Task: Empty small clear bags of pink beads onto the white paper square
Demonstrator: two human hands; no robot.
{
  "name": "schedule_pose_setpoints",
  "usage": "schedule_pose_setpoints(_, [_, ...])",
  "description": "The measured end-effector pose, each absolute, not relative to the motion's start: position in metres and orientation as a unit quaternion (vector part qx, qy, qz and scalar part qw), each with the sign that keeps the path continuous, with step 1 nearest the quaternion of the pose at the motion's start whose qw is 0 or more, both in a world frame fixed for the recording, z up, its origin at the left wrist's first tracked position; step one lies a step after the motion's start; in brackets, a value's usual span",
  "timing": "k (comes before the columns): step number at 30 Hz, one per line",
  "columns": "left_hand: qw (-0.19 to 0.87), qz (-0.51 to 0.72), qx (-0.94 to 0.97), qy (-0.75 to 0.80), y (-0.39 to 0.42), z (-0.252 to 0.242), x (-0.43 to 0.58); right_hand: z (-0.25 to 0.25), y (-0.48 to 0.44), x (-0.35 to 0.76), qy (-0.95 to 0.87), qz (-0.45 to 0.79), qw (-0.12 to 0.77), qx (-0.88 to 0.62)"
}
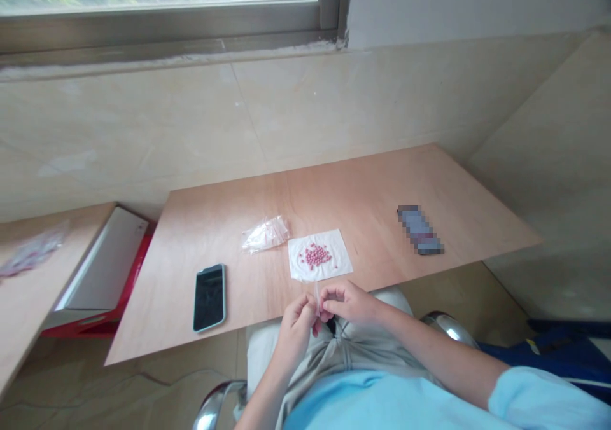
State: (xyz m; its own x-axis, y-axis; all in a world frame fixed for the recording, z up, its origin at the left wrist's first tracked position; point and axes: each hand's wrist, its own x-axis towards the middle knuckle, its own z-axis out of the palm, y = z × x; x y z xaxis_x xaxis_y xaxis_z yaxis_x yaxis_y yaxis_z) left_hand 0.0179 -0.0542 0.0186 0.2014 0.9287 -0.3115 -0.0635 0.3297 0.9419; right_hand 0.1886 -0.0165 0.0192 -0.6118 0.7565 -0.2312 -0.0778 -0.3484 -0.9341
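My left hand (300, 323) and my right hand (351, 301) meet at the table's front edge, above my lap. Both are closed, fingertips pinching a thin, see-through strip (317, 292) that sticks up between them. It looks like clear plastic, perhaps a small bag seen edge-on; its lower part is hidden by the fingers. Just beyond the hands lies a white square cloth or tissue (296, 270). Many small pink beads (316, 256) are heaped in its middle, with a few scattered around the heap. To its left is a pile of clear plastic bags (266, 234).
A phone (209, 298) with a dark screen lies left on the wooden table (372, 188); another phone (421, 229), blurred, lies right. Further left stand a second table (28, 309) bearing a plastic packet (35, 252), and a white and red box (107, 264). A tiled wall is behind.
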Motion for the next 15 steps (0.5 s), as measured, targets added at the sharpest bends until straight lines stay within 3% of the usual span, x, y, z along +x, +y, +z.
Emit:
schedule_pose_setpoints(7, [0.572, 0.33, 0.551, 0.511, -0.059, 0.024, 0.017, 0.011, -0.02, 0.19, -0.546, 0.718, 0.267, -0.338])
schedule_pose_setpoints(15, [0.676, 0.355, 0.448, 0.465, -0.057, 0.032, 0.019, 0.007, -0.018, 0.196, -0.545, 0.725, 0.26, -0.332])
